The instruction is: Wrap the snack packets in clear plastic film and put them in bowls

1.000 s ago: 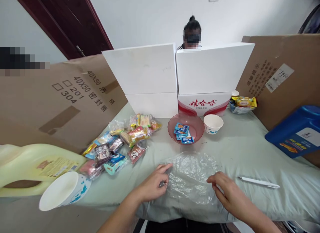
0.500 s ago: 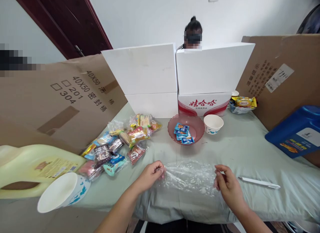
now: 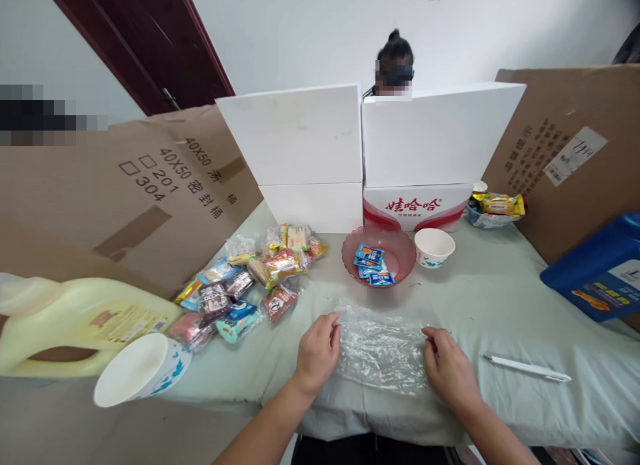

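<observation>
A clear, crinkled plastic bag (image 3: pixel 381 355) lies spread near the front edge of the cloth-covered table. My left hand (image 3: pixel 319 350) is closed on its left edge, with the fingertips partly hidden. At the opposite edge, my right hand (image 3: pixel 447 366) pinches the plastic between thumb and fingers. Beyond the bag stands a pink translucent bowl (image 3: pixel 403 255) with several blue sachets (image 3: pixel 373 262) in it. A white paper bowl (image 3: pixel 434 246) is just right of that. To the right of my right hand lies a white pen (image 3: pixel 527 368).
Several wrapped snacks (image 3: pixel 240 292) are heaped at left, by a paper bowl (image 3: pixel 127 372) tipped on its side and a yellow jug (image 3: pixel 100 318). White boxes (image 3: pixel 310 142) stand at the back, a person behind them. A blue bottle (image 3: pixel 595 272) and snack bowl (image 3: pixel 493 218) are at right.
My left hand has moved right and slightly up, turning more upright, so my hands are closer together. The bag now lies flatter. The whole view has shifted slightly.
</observation>
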`<action>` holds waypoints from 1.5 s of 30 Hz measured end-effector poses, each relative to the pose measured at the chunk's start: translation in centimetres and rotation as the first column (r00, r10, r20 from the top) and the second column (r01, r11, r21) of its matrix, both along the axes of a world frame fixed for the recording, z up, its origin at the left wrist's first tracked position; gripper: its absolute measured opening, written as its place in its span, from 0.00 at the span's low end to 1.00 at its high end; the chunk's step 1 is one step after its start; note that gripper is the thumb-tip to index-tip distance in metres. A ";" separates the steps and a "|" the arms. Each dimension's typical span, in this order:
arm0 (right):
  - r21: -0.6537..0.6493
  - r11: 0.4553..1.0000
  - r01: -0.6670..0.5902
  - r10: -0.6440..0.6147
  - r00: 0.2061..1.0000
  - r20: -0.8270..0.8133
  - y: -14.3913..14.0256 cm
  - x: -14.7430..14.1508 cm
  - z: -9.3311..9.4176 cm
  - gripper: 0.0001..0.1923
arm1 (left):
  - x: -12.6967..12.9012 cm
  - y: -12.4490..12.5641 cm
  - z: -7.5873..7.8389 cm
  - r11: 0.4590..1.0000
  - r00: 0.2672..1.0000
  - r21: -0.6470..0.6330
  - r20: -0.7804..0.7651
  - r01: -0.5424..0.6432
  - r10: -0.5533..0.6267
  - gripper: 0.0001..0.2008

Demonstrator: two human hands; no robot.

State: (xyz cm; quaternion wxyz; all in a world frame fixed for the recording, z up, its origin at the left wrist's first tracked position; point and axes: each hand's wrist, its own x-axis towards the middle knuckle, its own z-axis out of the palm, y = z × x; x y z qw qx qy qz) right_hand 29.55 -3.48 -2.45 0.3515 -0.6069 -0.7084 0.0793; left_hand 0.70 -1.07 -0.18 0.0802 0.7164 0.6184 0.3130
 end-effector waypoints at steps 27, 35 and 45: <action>0.045 0.993 0.109 -0.117 0.900 0.421 -2.4 2.6 -0.8 0.12 | 1.1 3.6 -1.2 0.977 0.957 -0.165 -0.232 0.137 -0.174 0.12; 0.045 0.986 0.159 -0.161 0.865 0.476 -3.0 3.2 0.4 0.12 | 1.7 3.6 -0.5 0.990 0.918 -0.104 -0.376 0.091 -0.124 0.12; -0.089 0.968 -0.236 0.250 0.841 0.480 -1.7 -3.0 -0.1 0.36 | 5.2 1.3 -0.5 0.755 0.676 -0.268 -0.337 0.598 -0.655 0.35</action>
